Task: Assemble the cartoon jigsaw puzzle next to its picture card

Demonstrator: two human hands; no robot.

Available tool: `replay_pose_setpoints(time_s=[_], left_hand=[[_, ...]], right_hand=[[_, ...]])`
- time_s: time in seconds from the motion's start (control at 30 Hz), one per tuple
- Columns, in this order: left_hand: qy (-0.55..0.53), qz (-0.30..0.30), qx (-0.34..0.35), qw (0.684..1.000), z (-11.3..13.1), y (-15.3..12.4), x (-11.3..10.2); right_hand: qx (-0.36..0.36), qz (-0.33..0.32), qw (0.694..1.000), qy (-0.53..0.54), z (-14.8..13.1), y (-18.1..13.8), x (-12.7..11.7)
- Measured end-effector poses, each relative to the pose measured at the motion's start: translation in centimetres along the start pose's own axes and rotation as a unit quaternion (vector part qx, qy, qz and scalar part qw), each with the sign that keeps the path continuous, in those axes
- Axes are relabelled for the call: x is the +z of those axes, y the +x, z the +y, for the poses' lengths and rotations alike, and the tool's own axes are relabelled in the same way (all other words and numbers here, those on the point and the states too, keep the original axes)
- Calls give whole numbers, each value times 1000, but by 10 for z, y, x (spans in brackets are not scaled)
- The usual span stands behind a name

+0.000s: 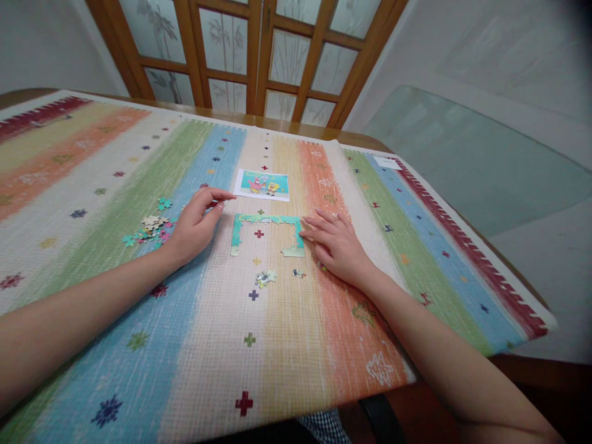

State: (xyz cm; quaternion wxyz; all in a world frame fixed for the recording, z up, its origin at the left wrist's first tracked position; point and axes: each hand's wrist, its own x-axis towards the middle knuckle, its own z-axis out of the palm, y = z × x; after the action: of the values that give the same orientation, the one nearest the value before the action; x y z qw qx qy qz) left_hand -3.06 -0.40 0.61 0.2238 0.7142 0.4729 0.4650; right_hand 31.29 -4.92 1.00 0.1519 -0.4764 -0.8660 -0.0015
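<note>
A partly assembled jigsaw puzzle border (266,219) lies on the cloth, with a top edge, two sides and short bits of the bottom edge. My right hand (340,246) rests flat at its right side, fingers spread, the fingertips at the border's edge. My left hand (197,225) hovers above and left of the border, fingers loosely stretched, holding nothing I can see. Its fingertips are by the lower left corner of a printed cartoon picture (265,185). Left of that hand is a pile of loose puzzle pieces (152,228), partly hidden behind it.
Below the border lie a small cluster of puzzle pieces (265,279) and a single dark-marked piece (298,273). A striped tablecloth (222,345) covers the table. A white paper tag (387,163) is at the far right. Wooden glass-paned doors (259,61) stand beyond.
</note>
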Motion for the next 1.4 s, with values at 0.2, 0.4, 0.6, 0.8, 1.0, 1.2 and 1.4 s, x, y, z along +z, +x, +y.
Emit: replay_pose_setpoints(time_s=[0.2, 0.4, 0.6, 0.8, 1.0, 1.2, 1.4], left_hand=[[-22, 7, -5, 1000, -4, 1, 0], [-32, 9, -24, 999, -4, 1, 1], [-36, 13, -22, 999, -7, 2, 1], [-32, 22, -23, 999, -5, 2, 2], [-31, 23, -14, 999, -3, 2, 1], [-30, 20, -6, 999, -3, 2, 1], [-29, 18, -8, 999, -2, 2, 1]], right_hand=[[-34, 38, 999, -5, 1, -1, -3], [-31, 41, 999, 5, 0, -2, -2], [-30, 37, 999, 12, 0, -1, -1], [-45, 49, 998, 11, -1, -1, -1], [-91, 114, 989, 29, -6, -1, -8], [-119, 83, 989, 37, -9, -2, -8], [-128, 47, 989, 48, -10, -3, -2]])
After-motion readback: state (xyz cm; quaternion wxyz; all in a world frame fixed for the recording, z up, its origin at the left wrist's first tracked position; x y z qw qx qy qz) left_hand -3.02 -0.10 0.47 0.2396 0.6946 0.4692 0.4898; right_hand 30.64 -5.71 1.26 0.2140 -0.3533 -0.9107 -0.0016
